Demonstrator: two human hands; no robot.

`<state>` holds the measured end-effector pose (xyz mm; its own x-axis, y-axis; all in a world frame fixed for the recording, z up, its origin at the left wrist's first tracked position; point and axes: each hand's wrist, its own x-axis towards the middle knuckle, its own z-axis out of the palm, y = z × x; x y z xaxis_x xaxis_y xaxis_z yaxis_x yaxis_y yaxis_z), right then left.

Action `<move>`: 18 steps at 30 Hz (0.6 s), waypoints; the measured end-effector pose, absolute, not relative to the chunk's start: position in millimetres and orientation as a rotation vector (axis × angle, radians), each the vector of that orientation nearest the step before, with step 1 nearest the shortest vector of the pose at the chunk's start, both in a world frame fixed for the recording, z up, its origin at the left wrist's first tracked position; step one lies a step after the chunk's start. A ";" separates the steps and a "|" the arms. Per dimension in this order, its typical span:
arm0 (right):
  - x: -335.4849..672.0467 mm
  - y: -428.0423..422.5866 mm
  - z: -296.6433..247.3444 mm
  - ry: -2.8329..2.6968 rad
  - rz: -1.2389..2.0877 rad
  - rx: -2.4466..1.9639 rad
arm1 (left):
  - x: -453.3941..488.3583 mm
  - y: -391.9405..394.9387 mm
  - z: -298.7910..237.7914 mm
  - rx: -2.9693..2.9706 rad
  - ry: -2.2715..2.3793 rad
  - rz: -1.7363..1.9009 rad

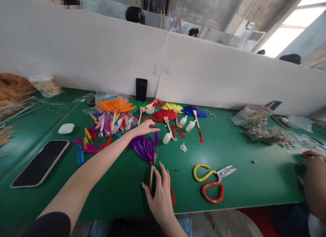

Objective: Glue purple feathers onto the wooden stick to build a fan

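A purple feather fan (145, 149) with a pale wooden stick handle (151, 178) lies on the green table in front of me. My right hand (161, 193) rests spread around the handle, index fingertip against its upper part and thumb to its left. Above the fan, my left hand (145, 128) has its fingertips together on a single purple feather (156, 139), which hangs down toward the fan's right side. Just right of that hand stands a small white glue bottle (167, 138). A heap of small white beads (183, 147) lies farther right.
Finished-looking fans, orange (115, 105), red (165, 115) and blue (194, 111), lie at the back. Yellow-and-red-handled scissors (219, 177) lie right. A phone (42, 164) and white case (66, 129) are left. Bead bags (265, 130) and another person's hand (314, 157) are far right.
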<state>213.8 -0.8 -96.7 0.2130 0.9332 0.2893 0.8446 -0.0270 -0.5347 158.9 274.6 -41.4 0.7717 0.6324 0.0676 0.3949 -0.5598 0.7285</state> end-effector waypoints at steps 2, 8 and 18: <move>215.2 -3.2 -95.6 -1.592 0.223 -1.830 | 153.5 272.6 -30.2 2.197 0.825 0.457; 233.3 -3.9 -66.9 -1.316 0.212 -1.577 | 130.5 253.5 -2.0 2.218 0.873 0.502; 267.3 55.4 -19.4 -1.490 0.564 -1.621 | 112.9 209.9 6.4 2.327 0.855 0.456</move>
